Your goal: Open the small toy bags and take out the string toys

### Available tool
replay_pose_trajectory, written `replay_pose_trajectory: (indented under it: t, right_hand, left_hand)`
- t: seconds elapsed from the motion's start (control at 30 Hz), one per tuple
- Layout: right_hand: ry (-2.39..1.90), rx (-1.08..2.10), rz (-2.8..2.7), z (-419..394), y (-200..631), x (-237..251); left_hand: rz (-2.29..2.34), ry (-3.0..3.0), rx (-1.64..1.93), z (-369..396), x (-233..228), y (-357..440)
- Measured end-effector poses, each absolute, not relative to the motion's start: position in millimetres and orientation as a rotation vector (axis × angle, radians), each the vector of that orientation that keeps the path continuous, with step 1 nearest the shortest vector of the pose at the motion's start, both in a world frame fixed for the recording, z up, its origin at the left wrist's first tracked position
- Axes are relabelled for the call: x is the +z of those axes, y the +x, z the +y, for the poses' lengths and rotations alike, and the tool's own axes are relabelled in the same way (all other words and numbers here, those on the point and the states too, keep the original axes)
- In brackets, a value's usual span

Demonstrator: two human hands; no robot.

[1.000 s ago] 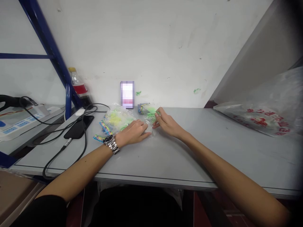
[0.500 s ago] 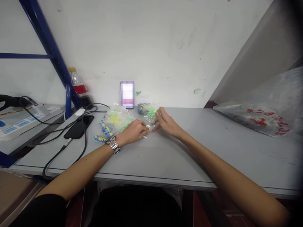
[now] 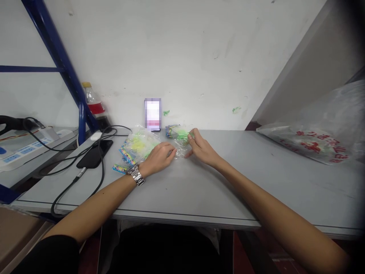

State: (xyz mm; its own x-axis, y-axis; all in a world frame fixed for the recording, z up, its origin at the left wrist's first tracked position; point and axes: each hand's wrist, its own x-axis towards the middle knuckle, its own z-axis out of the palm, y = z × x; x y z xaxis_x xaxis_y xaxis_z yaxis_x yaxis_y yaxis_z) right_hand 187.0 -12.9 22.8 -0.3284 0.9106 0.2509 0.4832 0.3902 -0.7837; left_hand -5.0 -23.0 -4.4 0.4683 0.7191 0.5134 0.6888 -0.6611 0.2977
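On the grey table (image 3: 199,190), both my hands meet at a small clear plastic packet (image 3: 180,147) with green bits inside. My left hand (image 3: 158,158), with a metal watch on its wrist, pinches the packet's near edge. My right hand (image 3: 199,149) grips the packet's far side with its fingertips, near a green piece (image 3: 184,135). Left of my hands lies a heap of clear packets (image 3: 139,146) with yellow and green contents and blue printed cards. Another small stack of packets (image 3: 172,130) sits just behind, against the wall.
A lit phone (image 3: 153,114) leans on the wall. A black phone (image 3: 94,154) on a cable, a white mouse (image 3: 96,136) and a drink bottle (image 3: 91,99) are at the left by a blue frame (image 3: 64,72). A large printed plastic bag (image 3: 316,133) lies at the right.
My left hand has drawn slightly back toward the packet heap and its fingers have curled onto the packet's edge. My right hand has stayed almost in place.
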Motion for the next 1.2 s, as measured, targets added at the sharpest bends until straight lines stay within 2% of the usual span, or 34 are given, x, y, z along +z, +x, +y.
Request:
replay_pose_trajectory:
  t: [0.2,0.4,0.6,0.9,1.2]
  right_hand:
    - [-1.072,1.000,-1.763,-12.0,180.5,19.5]
    - [-1.023,1.083,-1.686,-12.5,179.3,21.4]
    - [-0.913,1.222,-1.597,-17.3,177.8,29.5]
    - [-0.962,1.130,-1.445,-11.7,177.1,29.4]
    - [-1.230,0.827,-1.557,-2.9,185.1,20.9]
  left_hand:
    - [1.151,2.843,0.798,-25.9,-4.7,-4.3]
    - [1.214,2.742,0.655,-31.6,-1.9,-4.4]
    - [1.302,2.686,0.681,-31.7,-5.4,-3.0]
    - [1.478,2.699,0.901,-30.8,-4.9,-2.0]
    - [1.505,2.725,0.844,-31.7,-2.8,-2.3]
